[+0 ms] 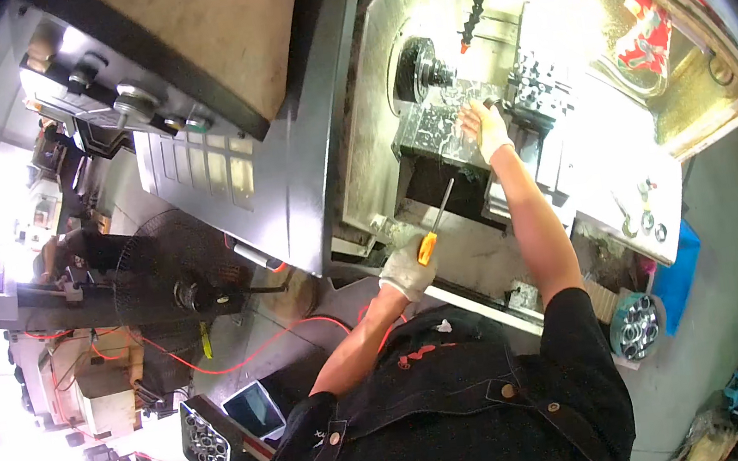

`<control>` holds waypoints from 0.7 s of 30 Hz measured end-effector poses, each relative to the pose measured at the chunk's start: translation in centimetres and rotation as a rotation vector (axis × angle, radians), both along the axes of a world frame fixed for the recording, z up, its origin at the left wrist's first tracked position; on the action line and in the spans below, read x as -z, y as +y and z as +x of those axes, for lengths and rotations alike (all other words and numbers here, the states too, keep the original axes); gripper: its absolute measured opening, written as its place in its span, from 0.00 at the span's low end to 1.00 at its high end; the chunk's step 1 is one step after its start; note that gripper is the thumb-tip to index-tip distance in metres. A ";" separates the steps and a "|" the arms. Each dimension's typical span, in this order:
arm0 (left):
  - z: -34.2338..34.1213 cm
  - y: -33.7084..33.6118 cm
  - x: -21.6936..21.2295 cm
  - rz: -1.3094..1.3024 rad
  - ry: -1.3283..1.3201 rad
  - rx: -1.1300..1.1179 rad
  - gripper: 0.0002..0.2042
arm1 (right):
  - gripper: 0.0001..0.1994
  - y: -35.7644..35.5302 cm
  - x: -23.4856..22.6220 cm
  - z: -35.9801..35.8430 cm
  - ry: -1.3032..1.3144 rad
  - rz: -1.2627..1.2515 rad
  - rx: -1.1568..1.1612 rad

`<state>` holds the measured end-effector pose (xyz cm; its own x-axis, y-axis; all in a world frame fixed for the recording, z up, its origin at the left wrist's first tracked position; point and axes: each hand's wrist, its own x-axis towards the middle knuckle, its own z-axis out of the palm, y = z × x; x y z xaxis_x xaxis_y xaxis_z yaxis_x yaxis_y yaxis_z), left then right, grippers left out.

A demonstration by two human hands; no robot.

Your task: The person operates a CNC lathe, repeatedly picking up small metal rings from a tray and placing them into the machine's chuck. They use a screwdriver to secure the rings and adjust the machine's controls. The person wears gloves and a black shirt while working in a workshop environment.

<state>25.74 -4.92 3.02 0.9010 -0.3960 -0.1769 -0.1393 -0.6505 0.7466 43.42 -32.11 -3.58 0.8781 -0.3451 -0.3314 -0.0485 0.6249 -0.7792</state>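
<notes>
My left hand (408, 269), in a pale work glove, is closed round the orange-yellow handle of a screwdriver (428, 248). Its thin metal shaft points up and away, toward the inside of a lathe. Farther in, my gloved right hand (485, 128) reaches over the machine bed, its fingers stretched out to the left. A small dark part shows right beside those fingers; whether they touch it I cannot tell. Just beyond that hand sits the dark round chuck (419, 70). To its right stands a metal tool block (544, 86), partly washed out by glare.
A black jointed coolant hose (478, 6) hangs above the chuck. On the right, a red and white bag (645, 34) and several metal rings (648, 222) rest on the bright ledge. The grey machine door (274, 182) stands at left; a round tray of parts (634, 327) sits lower right.
</notes>
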 end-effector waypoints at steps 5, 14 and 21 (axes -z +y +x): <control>3.4 -0.9 -0.1 0.133 0.000 -0.078 0.13 | 0.37 -0.7 -1.2 7.2 0.128 0.044 0.049; 5.4 -1.8 -0.2 0.205 -0.040 -0.068 0.15 | 0.25 -0.5 0.9 9.6 -0.104 -0.281 0.153; 7.1 -3.0 -1.3 0.078 -0.041 -0.063 0.14 | 0.20 -1.8 0.7 6.6 -0.208 -0.079 0.155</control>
